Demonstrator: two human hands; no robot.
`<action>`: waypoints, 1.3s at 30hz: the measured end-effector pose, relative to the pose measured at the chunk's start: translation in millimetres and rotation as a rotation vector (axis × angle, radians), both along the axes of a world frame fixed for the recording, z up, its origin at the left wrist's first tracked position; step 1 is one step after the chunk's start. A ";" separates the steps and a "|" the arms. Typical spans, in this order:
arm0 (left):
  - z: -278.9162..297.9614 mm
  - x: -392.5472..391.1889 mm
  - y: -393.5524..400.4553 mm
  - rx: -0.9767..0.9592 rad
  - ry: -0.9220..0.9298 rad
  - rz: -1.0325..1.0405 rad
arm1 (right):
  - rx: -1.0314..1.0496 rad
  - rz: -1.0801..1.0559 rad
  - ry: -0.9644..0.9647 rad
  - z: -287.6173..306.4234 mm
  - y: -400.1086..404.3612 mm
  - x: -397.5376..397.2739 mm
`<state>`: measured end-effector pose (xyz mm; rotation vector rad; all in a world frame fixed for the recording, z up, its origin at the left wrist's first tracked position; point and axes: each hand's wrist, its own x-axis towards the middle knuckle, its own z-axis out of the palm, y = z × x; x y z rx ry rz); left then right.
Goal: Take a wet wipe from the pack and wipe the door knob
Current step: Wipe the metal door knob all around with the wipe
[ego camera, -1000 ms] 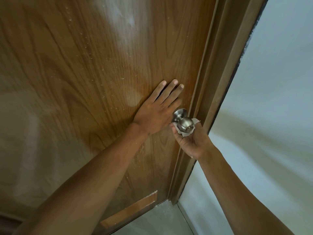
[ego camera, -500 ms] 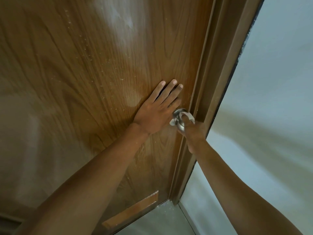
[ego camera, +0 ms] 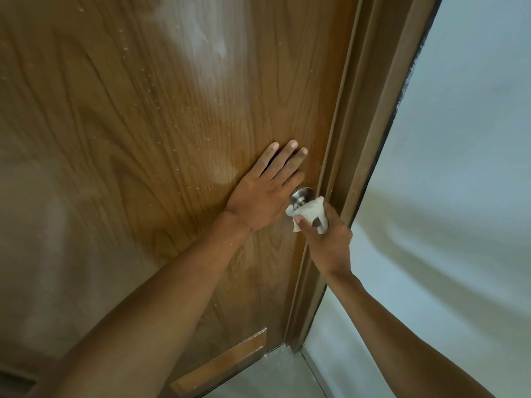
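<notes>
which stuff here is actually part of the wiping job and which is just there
In the job:
- wipe, wrapped over the knob
- knob, mostly covered
- right hand, gripping the wipe around the knob
- left hand, flat against the door

Just there:
- door
- frame
- wall
- floor

The pack is not in view.

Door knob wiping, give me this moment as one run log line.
step: wiping | right hand: wet wipe wrapped over door knob | left hand: flat on door | pack: not in view
</notes>
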<state>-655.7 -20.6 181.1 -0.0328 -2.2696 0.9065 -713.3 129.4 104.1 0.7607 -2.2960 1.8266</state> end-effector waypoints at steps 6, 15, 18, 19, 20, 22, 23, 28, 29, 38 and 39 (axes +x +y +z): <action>0.9 0.6 0.0 0.006 -0.023 0.002 | -0.176 0.003 -0.271 -8.3 -3.7 8.1; 2.7 3.5 1.9 0.060 -0.026 -0.030 | 0.049 -0.008 -0.210 -12.3 8.7 16.6; 3.1 4.9 1.2 0.056 -0.028 -0.042 | 0.131 -0.191 -0.223 -9.7 7.2 10.6; 3.7 5.8 0.7 0.053 -0.031 -0.041 | 0.111 -0.232 -0.222 -8.6 6.9 6.7; 4.4 6.1 0.8 0.053 -0.033 -0.042 | 0.054 -0.250 -0.223 -6.7 7.2 2.4; 4.3 6.1 1.3 0.059 -0.038 -0.038 | -0.089 -0.251 -0.248 3.6 7.1 -3.0; 4.0 6.3 1.7 0.065 -0.041 -0.038 | -0.110 -0.263 -0.255 8.5 6.0 -6.6; 3.6 6.6 2.2 0.074 -0.045 -0.025 | 0.038 -0.135 -0.035 29.3 2.0 -2.7; 3.7 6.7 3.1 0.078 -0.050 -0.018 | 0.077 -0.063 0.041 31.6 0.7 3.0; -4.2 26.7 18.8 0.378 -0.015 -0.135 | -0.042 0.117 -0.048 38.7 2.7 39.3; -8.0 34.8 24.5 0.528 0.015 -0.166 | -0.057 0.111 -0.065 39.6 3.3 39.9</action>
